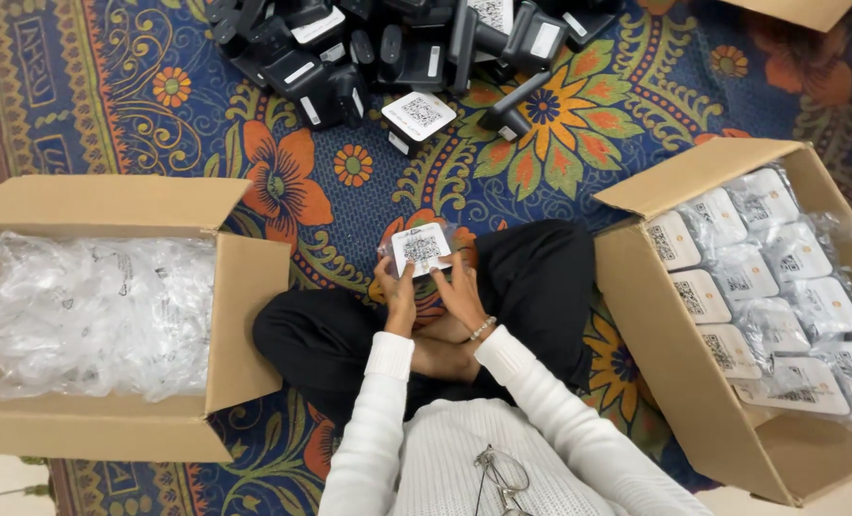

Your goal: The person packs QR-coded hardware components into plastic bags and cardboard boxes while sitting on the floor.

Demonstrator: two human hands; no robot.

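Your left hand (399, 296) and right hand (461, 291) both grip one white-labelled device (420, 248) in a clear bag, above your crossed legs, between two cardboard boxes (254, 315).

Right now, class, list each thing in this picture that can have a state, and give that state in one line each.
Left hand: gripping the bagged device.
Right hand: gripping the same device.
Bagged device: held over the lap, label up.
Left box: open, full of clear bags.
Right box: open, packed with bagged devices.
Black devices: unbagged, piled on the rug.
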